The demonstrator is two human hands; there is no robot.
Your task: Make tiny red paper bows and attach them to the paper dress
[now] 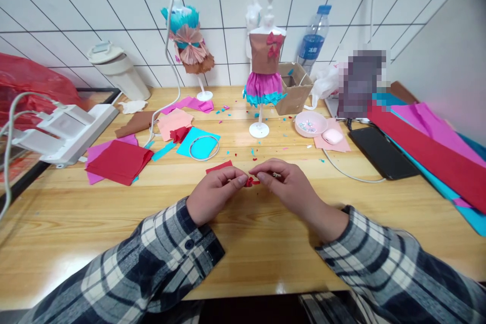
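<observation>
Pinching crumpled red paper (pixel 249 182) in the left hand (pixel 214 190), held the right hand (pixel 291 186) close beside; could not tell the latter's grip.

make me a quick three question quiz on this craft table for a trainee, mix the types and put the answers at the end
1. Multiple choice: what is at the fingertips of the left hand?
A) a pale pink round bowl
B) a small crumpled red paper piece
C) a clear plastic bottle with a blue cap

2. True or false: the thin silver ring hangs from the tiled wall.

3. Fill in: the brown paper bodice on the nearer white dress form carries two red ____.

Key
1. B
2. False; it lies over a bright blue paper sheet.
3. bows
</observation>
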